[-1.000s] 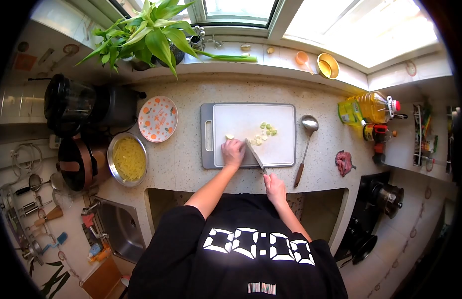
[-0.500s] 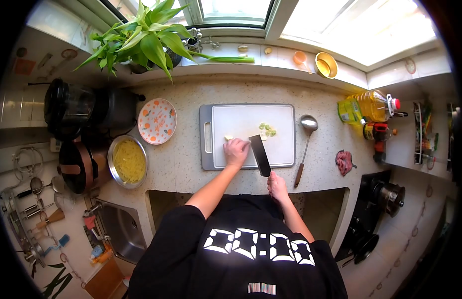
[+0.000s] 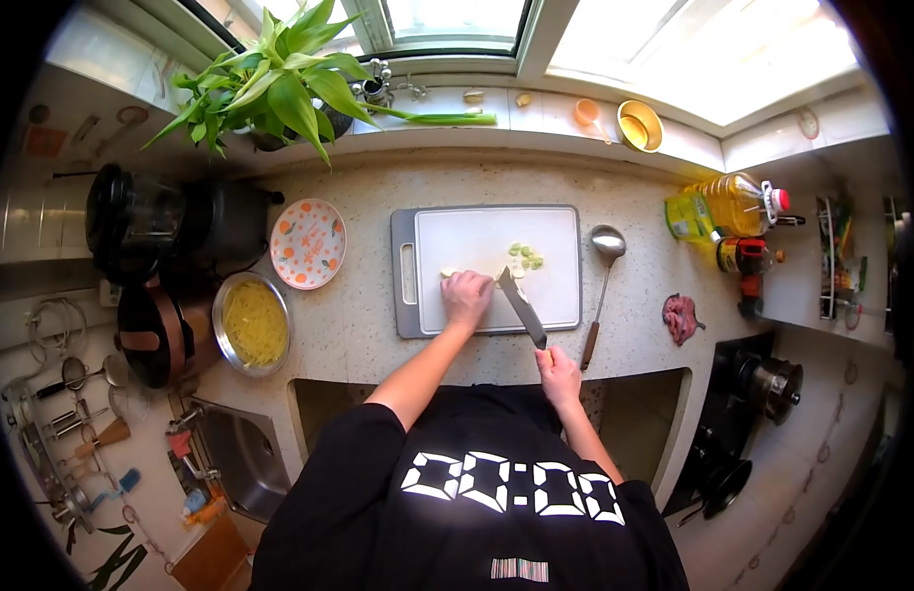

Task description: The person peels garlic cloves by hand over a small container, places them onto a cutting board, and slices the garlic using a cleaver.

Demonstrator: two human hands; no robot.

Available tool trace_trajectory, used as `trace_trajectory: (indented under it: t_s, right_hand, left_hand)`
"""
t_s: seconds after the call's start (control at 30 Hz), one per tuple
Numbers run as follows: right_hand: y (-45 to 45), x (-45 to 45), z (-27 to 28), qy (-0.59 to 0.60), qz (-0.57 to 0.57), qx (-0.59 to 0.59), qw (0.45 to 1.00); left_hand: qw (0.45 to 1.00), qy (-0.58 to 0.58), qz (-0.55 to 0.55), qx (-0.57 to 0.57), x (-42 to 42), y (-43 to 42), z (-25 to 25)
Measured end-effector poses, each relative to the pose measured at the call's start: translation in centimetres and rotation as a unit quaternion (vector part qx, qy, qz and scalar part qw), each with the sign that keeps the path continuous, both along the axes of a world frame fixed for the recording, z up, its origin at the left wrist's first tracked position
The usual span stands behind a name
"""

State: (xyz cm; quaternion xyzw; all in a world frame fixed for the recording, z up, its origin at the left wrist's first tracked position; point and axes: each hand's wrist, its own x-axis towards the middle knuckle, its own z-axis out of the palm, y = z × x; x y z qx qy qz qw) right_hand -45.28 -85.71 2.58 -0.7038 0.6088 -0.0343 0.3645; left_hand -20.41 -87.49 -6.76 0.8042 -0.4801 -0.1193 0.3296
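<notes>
A white cutting board (image 3: pixel 452 231) with a grey rim lies on the counter in front of me. My left hand (image 3: pixel 467 300) rests on it, fingers curled and pressed down; what sits under the fingertips is hidden. A small pale piece (image 3: pixel 446 273) shows just beyond those fingers. My right hand (image 3: pixel 558 375) is closed round the handle of a cleaver (image 3: pixel 523 308). The cleaver's blade slants over the board, its far end close to my left fingertips. Slices of pale green vegetable, perhaps scallion (image 3: pixel 525 256), lie in a small cluster past the blade.
Right of the board are a ladle (image 3: pixel 599 295), raw meat (image 3: pixel 681 319), an oil bottle (image 3: pixel 741 205) and a stove (image 3: pixel 723 424). To the left stand a patterned plate (image 3: pixel 309 243), a bowl of yellow shreds (image 3: pixel 253 323) and a sink (image 3: pixel 242 458). A plant (image 3: pixel 289 84) overhangs the back.
The cleaver has turned, so its broad face shows less and its blade slants more. My right hand has shifted slightly right. My left hand stays nearly in place on the board.
</notes>
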Motion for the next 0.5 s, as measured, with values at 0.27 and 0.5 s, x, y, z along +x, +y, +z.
trace_trajectory:
  t_s: [0.27, 0.5]
  right_hand:
    - [0.3, 0.6, 0.5, 0.069, 0.024, -0.128, 0.989]
    - [0.0, 1.8, 0.1, 0.029, 0.029, -0.118, 0.992]
  left_hand:
    - [0.985, 0.144, 0.077, -0.048, 1.8, 2.3, 1.5]
    - [0.900, 0.422, 0.091, 0.054, 1.9, 4.4, 3.0]
